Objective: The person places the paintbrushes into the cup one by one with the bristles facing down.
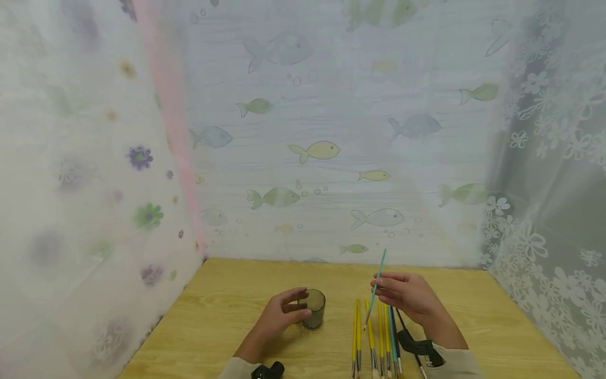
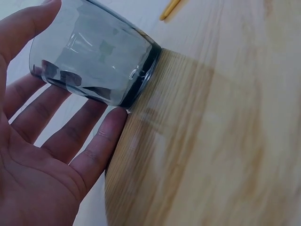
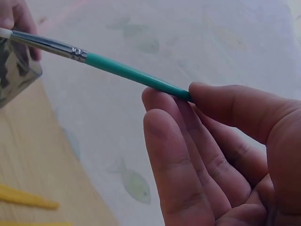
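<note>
A smoky grey, see-through glass (image 1: 316, 317) stands upright on the table. My left hand (image 1: 280, 315) holds it from the left, thumb on the near side and fingers round the far side, as the left wrist view of the glass (image 2: 94, 59) also shows. My right hand (image 1: 414, 296) pinches a turquoise paintbrush (image 1: 381, 268) between thumb and fingertips, near the handle's thin end in the right wrist view. The brush (image 3: 124, 71) has a silver ferrule and pale bristles, and it slants bristle end down above the row of brushes.
Several yellow-handled paintbrushes (image 1: 356, 334) lie side by side on the wooden table (image 1: 203, 321), bristles toward me. Darker brushes (image 1: 394, 337) lie at the row's right, partly under my right wrist. Fish-patterned sheeting (image 1: 317, 150) hangs behind the table, with flowered sheets at both sides.
</note>
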A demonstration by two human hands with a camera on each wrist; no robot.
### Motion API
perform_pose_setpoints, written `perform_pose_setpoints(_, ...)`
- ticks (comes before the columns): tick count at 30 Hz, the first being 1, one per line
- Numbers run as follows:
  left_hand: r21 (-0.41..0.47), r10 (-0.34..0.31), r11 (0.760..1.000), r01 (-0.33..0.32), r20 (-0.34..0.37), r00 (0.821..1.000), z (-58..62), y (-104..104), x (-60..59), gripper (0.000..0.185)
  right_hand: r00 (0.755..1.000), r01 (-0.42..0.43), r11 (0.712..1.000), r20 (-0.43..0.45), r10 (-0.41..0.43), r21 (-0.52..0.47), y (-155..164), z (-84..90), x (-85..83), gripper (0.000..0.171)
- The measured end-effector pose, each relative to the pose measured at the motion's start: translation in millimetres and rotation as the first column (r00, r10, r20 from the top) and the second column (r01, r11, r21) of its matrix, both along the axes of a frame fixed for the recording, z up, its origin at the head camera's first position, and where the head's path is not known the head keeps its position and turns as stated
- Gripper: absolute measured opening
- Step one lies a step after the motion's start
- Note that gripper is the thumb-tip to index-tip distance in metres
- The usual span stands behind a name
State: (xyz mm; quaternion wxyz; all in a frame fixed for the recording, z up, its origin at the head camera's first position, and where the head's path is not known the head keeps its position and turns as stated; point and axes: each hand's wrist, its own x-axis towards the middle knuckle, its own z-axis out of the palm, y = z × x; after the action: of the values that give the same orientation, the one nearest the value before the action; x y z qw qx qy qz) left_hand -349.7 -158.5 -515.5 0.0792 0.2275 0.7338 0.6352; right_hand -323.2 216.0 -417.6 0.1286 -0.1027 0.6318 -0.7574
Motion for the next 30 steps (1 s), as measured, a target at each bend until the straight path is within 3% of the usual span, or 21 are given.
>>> perform_pose_setpoints(11, 0.001, 0.014, 1.000, -0.014, -0.007, 1.000, -1.0, 0, 1.9, 0.066, 0.986, 0.155, 0.986, -0.058, -0.158, -0.062, -39, 5.6, 0.4, 0.042)
perform_pose_setpoints(20, -0.071, 0.041, 0.996, -0.047, -0.078, 0.996, -0.1, 2, 3.0, 0.067, 0.931, 0.345, 0.927, -0.071, -0.358, -0.145, -73, -3.4, -1.7, 0.041)
perform_pose_setpoints(26, -0.101, 0.049, 0.993, -0.058, -0.089, 0.995, -1.0, 3, 5.3, 0.061, 0.907, 0.393, 0.909, -0.106, -0.409, -0.139, -92, -12.8, -2.4, 0.035)
perform_pose_setpoints(30, -0.097, 0.056, 0.993, -0.065, -0.088, 0.995, 0.9, 3, 4.3, 0.062, 0.895, 0.419, 0.904, -0.133, -0.426, -0.078, -104, -16.1, -2.6, 0.029)
